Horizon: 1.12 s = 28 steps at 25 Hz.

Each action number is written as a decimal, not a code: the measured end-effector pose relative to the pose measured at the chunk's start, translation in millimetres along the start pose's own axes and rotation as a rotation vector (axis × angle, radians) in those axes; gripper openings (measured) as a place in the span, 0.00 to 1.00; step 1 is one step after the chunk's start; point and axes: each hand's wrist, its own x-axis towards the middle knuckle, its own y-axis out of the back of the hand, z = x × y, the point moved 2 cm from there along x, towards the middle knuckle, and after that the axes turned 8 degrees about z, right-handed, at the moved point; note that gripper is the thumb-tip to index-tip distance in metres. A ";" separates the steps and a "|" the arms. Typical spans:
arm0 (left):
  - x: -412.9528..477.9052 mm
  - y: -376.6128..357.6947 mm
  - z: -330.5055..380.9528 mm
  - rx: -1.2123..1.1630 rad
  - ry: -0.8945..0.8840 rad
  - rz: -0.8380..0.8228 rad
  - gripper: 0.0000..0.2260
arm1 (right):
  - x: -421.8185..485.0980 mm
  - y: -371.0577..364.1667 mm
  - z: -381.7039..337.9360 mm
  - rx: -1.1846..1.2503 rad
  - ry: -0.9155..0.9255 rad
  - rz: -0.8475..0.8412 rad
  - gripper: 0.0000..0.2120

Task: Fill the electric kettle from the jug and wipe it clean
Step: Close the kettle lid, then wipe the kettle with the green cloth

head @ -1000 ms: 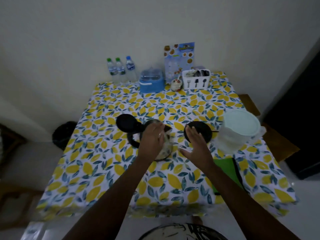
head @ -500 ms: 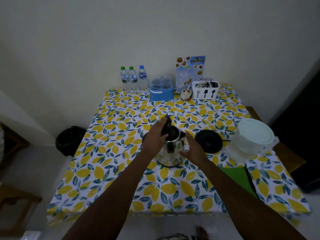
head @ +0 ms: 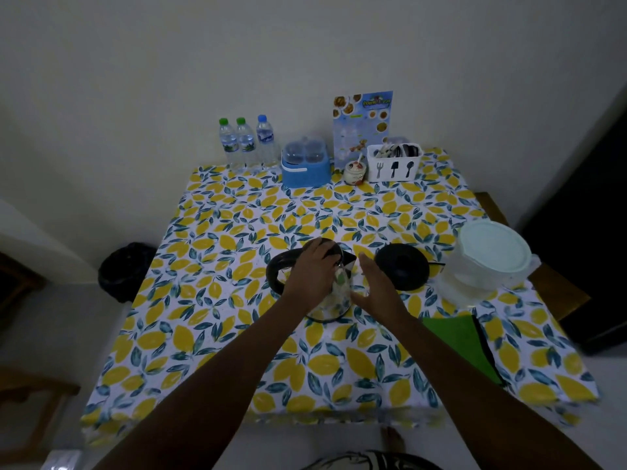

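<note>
Lemon-print counter (head: 217, 334), dim room. Left hand (head: 314, 273) presses flat on kettle (head: 334, 296) lid, not grasping; right hand (head: 373, 290) released, open beside it. Steel wall likely slick, rigid; lift by black handle (head: 276, 269).

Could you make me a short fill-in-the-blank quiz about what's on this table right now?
1. The left hand rests on top of the ____.
2. The green cloth lies on the table's ____ side, seen from the person.
3. At the far edge stand ____ water bottles.
4. The jug has a white ____ on it.

Missing words: kettle; right; three; lid
</note>
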 end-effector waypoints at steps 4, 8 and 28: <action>-14.3 -35.3 42.9 -0.092 -0.093 -0.081 0.17 | -41.3 20.7 44.3 -0.275 -0.008 0.114 0.38; -29.2 -84.4 84.6 -0.217 -0.042 -0.208 0.18 | -94.1 42.0 109.9 -0.522 -0.276 0.021 0.35; -31.7 -69.0 73.5 -0.261 0.095 -0.040 0.15 | -57.5 55.3 82.0 0.095 -0.267 0.417 0.12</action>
